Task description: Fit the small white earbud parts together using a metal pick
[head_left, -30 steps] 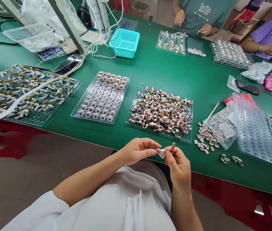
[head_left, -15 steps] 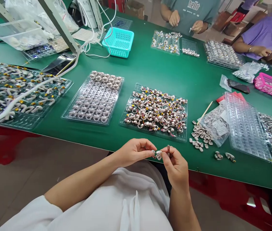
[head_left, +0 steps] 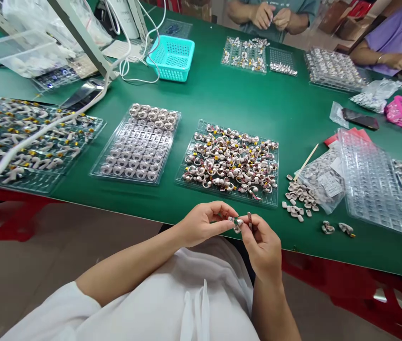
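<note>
At the table's front edge my left hand (head_left: pixel 211 221) pinches one end of a small shiny beige earbud part (head_left: pixel 237 227). My right hand (head_left: pixel 263 241) grips its other side between thumb and forefinger. A slim brown tool, perhaps tweezers (head_left: pixel 250 220), pokes up from the right hand's fingers; the rest of it is hidden. Beyond the hands lies a clear tray (head_left: pixel 274 201) heaped with similar curved parts and bits of yellow tape. Two loose assembled pieces, a rounded one (head_left: pixel 327 227) and a longer one (head_left: pixel 346 230), rest to the right.
Small beige caps (head_left: pixel 298 196) lie beside a wooden stick (head_left: pixel 306 162) and a clear bag (head_left: pixel 324 182). An upright-celled tray (head_left: pixel 97 174) of round shells stands left of centre, a turquoise basket (head_left: pixel 172 73) behind. A white cable (head_left: pixel 44 130) crosses the left. Co-workers' hands (head_left: pixel 272 18) work opposite.
Both hands have shifted slightly to the right, and the small part between them has turned, its pieces now closer together. The head view has tilted down a little. The co-worker's hands opposite have come together.
</note>
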The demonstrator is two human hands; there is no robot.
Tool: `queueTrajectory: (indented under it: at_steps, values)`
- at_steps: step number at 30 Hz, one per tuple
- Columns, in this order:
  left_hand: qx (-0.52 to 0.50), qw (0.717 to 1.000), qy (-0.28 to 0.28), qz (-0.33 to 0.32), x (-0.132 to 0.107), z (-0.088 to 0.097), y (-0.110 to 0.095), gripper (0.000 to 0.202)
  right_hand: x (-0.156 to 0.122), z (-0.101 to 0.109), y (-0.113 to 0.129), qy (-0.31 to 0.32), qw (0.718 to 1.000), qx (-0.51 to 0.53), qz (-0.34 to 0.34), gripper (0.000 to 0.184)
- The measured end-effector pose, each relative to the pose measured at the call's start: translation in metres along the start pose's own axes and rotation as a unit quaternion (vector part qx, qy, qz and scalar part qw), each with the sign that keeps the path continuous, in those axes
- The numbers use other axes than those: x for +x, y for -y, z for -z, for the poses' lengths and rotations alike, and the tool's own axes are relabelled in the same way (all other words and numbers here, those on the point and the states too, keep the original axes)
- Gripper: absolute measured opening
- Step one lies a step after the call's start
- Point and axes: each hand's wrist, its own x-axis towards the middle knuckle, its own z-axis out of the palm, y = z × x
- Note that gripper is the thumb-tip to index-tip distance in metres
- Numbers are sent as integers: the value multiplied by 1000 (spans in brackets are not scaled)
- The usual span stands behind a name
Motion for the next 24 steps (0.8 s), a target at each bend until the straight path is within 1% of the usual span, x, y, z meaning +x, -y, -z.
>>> queueTrajectory:
  at_steps: [3, 7, 10, 12, 14, 19, 24]
  values:
    - [13, 1000, -14, -3, -2, 2, 2, 33, 0, -2, 1, -3, 1000, 9, 0, 14]
    - [23, 999, -39, -8, -5, 3, -1, 35, -1, -6, -1, -7, 1000, 20, -2, 15]
    - [48, 997, -53, -18, -6, 2, -4, 32, -2, -11, 1, -39, 999, 16, -1, 14]
    - [53, 997, -58, -9, -6, 2, -5, 32, -2, -14, 4, -58, 998, 7, 3, 14]
    - [51, 997, -61, 5, -6, 2, -5, 33, -1, -16, 7, -65, 998, -3, 4, 15]
    - [54, 997, -59, 7, -6, 5, -4, 33, -1, -16, 8, -52, 998, -19, 2, 16]
    - [61, 995, -76, 1, -6, 5, -8, 33, -1, -14, 1, -37, 999, -14, 4, 15]
